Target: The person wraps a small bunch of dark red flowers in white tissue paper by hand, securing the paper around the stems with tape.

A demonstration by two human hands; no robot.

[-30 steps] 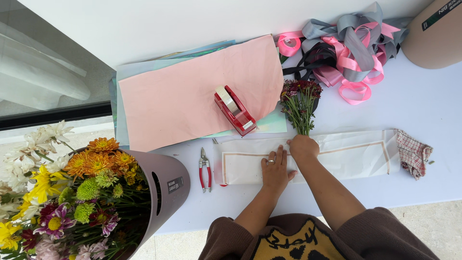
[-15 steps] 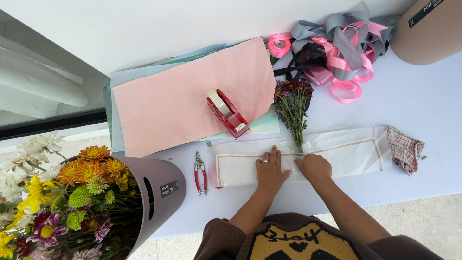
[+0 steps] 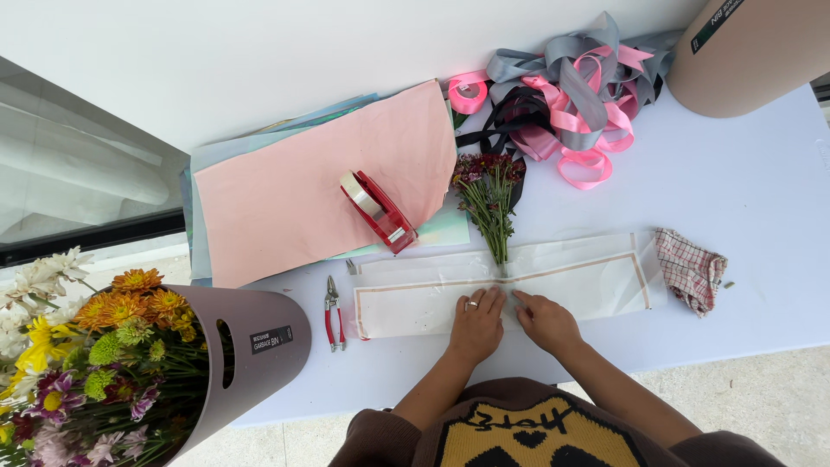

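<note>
Your left hand (image 3: 475,322) and right hand (image 3: 545,320) lie flat and unclenched, side by side, pressing the clear wrap (image 3: 506,285) at its middle on the table (image 3: 761,207); neither grasps anything. Keep the fingers spread and the pressure even so the fold stays straight along the printed border. The small bouquet (image 3: 490,203) rests just beyond your fingertips, stems on the wrap's far edge, with the tape dispenser (image 3: 378,210) and the snips (image 3: 333,313) to the left.

Left hand (image 3: 475,322) and right hand (image 3: 546,322) side by side, palms down
</note>
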